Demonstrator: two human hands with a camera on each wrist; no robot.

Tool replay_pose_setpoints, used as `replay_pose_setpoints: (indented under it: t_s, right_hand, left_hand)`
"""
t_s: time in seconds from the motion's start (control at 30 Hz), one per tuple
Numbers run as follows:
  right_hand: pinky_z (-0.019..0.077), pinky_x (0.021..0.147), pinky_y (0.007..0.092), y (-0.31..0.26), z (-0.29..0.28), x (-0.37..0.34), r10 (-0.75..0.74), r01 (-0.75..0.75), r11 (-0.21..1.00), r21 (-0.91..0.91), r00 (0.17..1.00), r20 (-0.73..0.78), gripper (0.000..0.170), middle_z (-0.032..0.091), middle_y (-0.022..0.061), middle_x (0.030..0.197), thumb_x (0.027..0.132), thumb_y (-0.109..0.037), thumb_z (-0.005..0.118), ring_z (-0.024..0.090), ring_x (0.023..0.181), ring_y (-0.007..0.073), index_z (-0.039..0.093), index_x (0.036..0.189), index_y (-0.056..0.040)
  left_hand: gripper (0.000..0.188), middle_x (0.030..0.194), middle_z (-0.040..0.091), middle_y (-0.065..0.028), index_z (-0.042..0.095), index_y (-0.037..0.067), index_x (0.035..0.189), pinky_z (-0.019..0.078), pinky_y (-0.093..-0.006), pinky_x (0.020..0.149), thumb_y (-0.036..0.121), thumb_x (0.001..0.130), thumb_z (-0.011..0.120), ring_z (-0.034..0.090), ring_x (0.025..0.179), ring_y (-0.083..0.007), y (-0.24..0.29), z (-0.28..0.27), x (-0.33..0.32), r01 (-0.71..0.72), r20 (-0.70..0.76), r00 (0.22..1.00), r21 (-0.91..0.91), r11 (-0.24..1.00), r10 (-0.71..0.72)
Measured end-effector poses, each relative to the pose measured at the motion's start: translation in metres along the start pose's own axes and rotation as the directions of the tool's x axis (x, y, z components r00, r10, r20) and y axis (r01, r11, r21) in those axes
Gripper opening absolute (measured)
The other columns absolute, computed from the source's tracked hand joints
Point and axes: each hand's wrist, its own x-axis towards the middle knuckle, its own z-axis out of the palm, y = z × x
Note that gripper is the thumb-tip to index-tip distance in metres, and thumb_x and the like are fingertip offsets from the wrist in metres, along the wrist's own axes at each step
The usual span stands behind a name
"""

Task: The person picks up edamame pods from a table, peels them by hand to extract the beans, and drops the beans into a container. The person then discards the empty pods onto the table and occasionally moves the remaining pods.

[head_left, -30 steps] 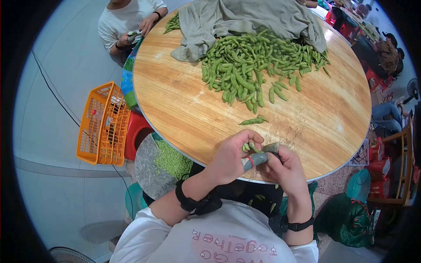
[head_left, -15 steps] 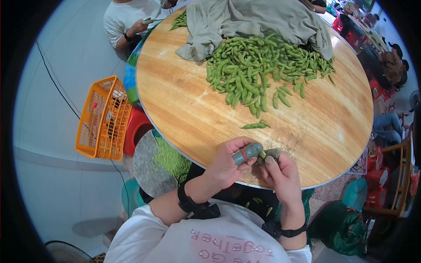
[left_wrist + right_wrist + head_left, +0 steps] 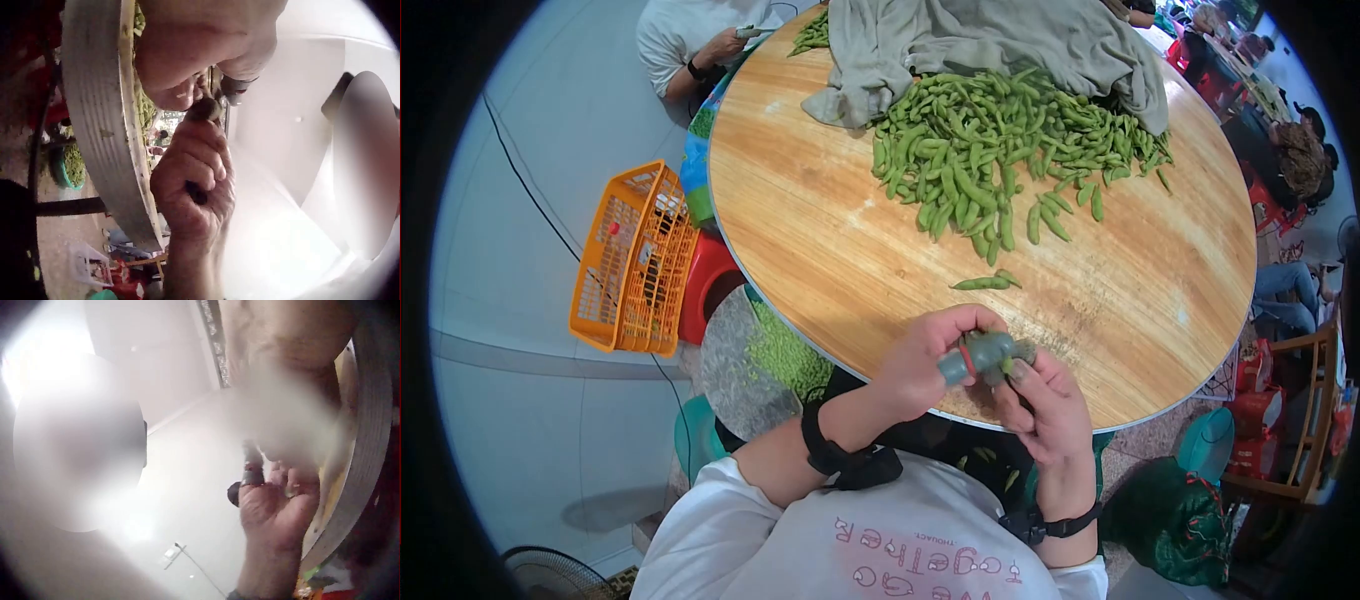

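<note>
A pod (image 3: 1007, 367) sits between the hands over the wooden table's (image 3: 830, 260) near edge; more pods (image 3: 980, 150) heap beyond, partly beneath a cloth (image 3: 990, 45). The right hand (image 3: 1052, 400), fingers curled, pinches it; the left hand's (image 3: 912, 368) covered thumb meets it. Fingers hide most, so I cannot tell the left's grip.

It seems a shared workroom: pods (image 3: 975, 160) heap near the round table's (image 3: 800, 240) far edge, people (image 3: 1298, 160) sit beyond its right edge.

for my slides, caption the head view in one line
Left hand, thumb in grey cover, and right hand work close together at a round table, green pods beyond, partly under cloth.
</note>
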Motion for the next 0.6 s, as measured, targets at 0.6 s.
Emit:
replay_pose_setpoints:
  t_s: [0.6]
  right_hand:
    - [0.0243,0.037,0.0163,0.005,0.004,-0.003,-0.107,0.095,0.992,-0.085,0.983,-0.148,0.008,0.047,-0.0010,0.055,0.087,-0.009,0.052,0.035,0.042,0.0025,0.052,0.082,-0.0033]
  left_hand:
    - [0.019,0.090,0.056,-0.0049,0.057,0.000,0.099,0.0457,-0.0215,0.066,0.006,0.082,0.061,0.055,0.076,-0.0084,0.023,-0.004,-0.006,0.109,0.076,0.992,-0.095,0.990,-0.102]
